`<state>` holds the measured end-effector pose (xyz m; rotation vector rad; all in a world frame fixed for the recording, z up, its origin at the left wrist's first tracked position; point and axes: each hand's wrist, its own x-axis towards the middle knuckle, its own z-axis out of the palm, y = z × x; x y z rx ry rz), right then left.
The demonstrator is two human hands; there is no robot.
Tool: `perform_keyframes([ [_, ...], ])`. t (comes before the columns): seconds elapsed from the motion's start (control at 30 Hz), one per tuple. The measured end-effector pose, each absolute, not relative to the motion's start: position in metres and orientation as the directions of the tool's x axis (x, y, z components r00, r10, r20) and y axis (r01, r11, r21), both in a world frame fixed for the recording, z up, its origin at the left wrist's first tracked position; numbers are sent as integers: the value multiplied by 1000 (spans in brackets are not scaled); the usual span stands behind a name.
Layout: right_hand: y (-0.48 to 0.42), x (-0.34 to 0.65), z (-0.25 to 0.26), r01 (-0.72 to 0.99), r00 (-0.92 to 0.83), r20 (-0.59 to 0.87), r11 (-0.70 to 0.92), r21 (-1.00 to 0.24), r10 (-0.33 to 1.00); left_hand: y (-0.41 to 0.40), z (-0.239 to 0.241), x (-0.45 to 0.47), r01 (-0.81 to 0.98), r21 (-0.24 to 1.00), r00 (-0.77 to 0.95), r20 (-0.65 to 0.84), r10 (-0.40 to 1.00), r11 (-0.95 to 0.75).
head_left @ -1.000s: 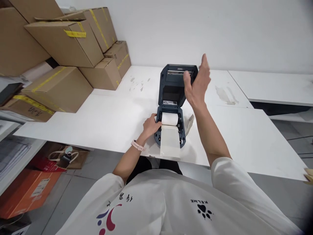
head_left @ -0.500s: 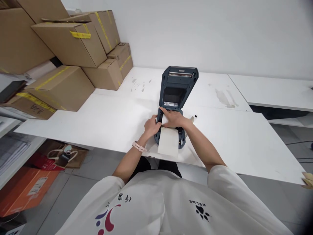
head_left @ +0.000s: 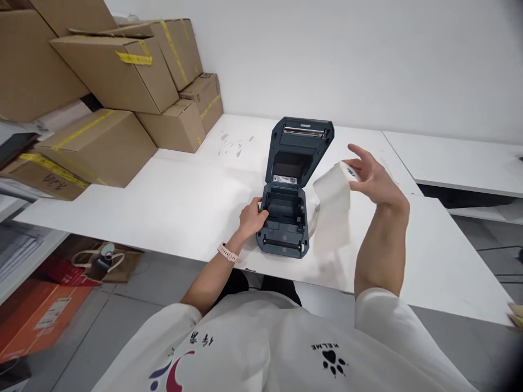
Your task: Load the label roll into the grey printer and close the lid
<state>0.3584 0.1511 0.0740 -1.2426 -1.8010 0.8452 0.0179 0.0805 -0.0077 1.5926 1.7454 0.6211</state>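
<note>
A dark blue-grey label printer (head_left: 281,220) stands on the white table with its lid (head_left: 300,144) tipped up, and its paper bay shows no roll. My left hand (head_left: 252,218) is closed on the printer's left edge, thumb over the rim. To the right of the printer, above the table, my right hand (head_left: 373,177) grips a roll of white label paper (head_left: 333,188) by its end. A long loose strip of the paper hangs down from the roll towards the table. The fingers of that hand partly hide the roll's core.
Cardboard boxes (head_left: 114,71) with yellow tape are stacked at the left, against the wall. A pale cable (head_left: 314,220) lies beside the printer's right side. Below on the left are an orange box (head_left: 44,316) and a paper bag (head_left: 122,267). The table's front edge runs close to my body.
My right hand has lifted the label roll out of the printer and carried it right, its strip trailing. My left hand stays at the printer's left edge.
</note>
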Motion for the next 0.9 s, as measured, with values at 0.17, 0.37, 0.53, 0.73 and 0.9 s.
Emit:
perform_keyframes([
  [0.17,205,360,47,581,-112,144,183,-793,983,81,-7,19,634,758,-26,-177,984,153],
  [0.37,247,335,1,616,-135,44,118,-779,990,82,-14,17,590,794,-12,-168,986,142],
  [0.53,220,345,-6,558,-132,29,98,-824,991,84,-21,16,562,819,-6,-142,990,121],
  [0.73,140,380,-27,270,-83,49,70,-960,995,83,-18,18,538,833,-4,-152,988,130],
  [0.9,112,355,-45,268,-233,-115,-50,-962,966,82,-15,19,521,843,-3,-157,988,136],
])
